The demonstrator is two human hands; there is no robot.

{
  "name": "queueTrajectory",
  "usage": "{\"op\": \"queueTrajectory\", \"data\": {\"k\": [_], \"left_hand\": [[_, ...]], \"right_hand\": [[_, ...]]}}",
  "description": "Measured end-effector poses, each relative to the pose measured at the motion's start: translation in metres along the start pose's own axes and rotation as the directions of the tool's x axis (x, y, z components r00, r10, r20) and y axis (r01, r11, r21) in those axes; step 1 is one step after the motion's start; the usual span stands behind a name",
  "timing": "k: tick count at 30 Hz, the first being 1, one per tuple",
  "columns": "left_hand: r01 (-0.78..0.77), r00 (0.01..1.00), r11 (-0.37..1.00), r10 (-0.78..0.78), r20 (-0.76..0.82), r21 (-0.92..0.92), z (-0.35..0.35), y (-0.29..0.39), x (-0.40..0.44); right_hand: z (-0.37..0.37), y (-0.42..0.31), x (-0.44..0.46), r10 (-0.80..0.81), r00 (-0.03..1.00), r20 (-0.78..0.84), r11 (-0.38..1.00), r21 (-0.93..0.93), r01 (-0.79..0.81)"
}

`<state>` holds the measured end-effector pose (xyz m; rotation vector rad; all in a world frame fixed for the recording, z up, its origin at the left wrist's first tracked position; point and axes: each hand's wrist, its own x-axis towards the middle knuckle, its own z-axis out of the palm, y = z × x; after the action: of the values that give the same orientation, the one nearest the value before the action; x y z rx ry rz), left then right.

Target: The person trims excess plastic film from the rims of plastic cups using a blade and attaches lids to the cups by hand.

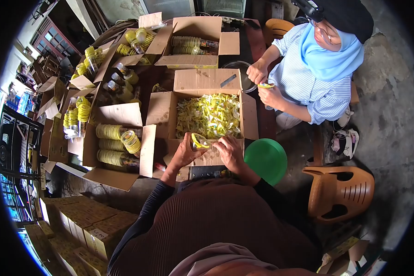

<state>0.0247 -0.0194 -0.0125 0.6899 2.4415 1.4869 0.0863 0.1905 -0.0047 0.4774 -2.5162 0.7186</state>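
The yellow packet (198, 140), probably light, soft and slippery, best pinched by its edges, is grasped by the fingers of left hand (184, 153) and right hand (232, 153), cardboard box (161, 108) at twelve o'clock.

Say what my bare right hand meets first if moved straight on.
Your right hand would first meet the small yellow-and-clear plastic packet it seems to touch, though depth is unclear.
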Motion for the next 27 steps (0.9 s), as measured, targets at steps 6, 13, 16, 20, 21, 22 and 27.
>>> {"op": "queueTrajectory", "data": {"k": [6, 13, 16, 20, 21, 22, 27], "left_hand": [[0.120, 0.980, 0.878, -0.031, 0.196, -0.463, -0.008, -0.008, -0.007], [0.262, 0.942, 0.668, -0.020, 0.335, -0.697, -0.004, -0.030, -0.013], [0.229, 0.953, 0.650, 0.003, 0.303, -0.724, -0.004, -0.027, -0.012], [0.163, 0.970, 0.781, -0.014, 0.243, -0.603, -0.006, -0.025, -0.006], [0.153, 0.971, 0.817, -0.021, 0.237, -0.556, -0.010, -0.021, -0.005], [0.143, 0.973, 0.851, -0.027, 0.229, -0.505, -0.012, -0.018, -0.004], [0.121, 0.972, 0.951, -0.054, 0.230, -0.285, -0.019, -0.016, 0.001]], "right_hand": [[0.003, -0.001, -0.008, -0.026, 1.000, 0.000, 0.995, -0.093, 0.026], [0.011, -0.004, -0.004, 0.123, 0.992, 0.008, 0.992, -0.004, -0.123], [0.030, 0.005, -0.010, 0.406, 0.910, 0.077, 0.865, 0.287, -0.410], [0.020, 0.013, -0.005, 0.315, 0.943, 0.104, 0.892, 0.306, -0.332], [0.011, 0.011, -0.002, 0.154, 0.986, 0.064, 0.971, 0.174, -0.163], [0.009, 0.012, 0.000, 0.155, 0.986, 0.065, 0.971, 0.176, -0.165], [0.008, 0.010, 0.003, -0.096, 0.991, 0.094, 0.981, -0.162, 0.111]]}}
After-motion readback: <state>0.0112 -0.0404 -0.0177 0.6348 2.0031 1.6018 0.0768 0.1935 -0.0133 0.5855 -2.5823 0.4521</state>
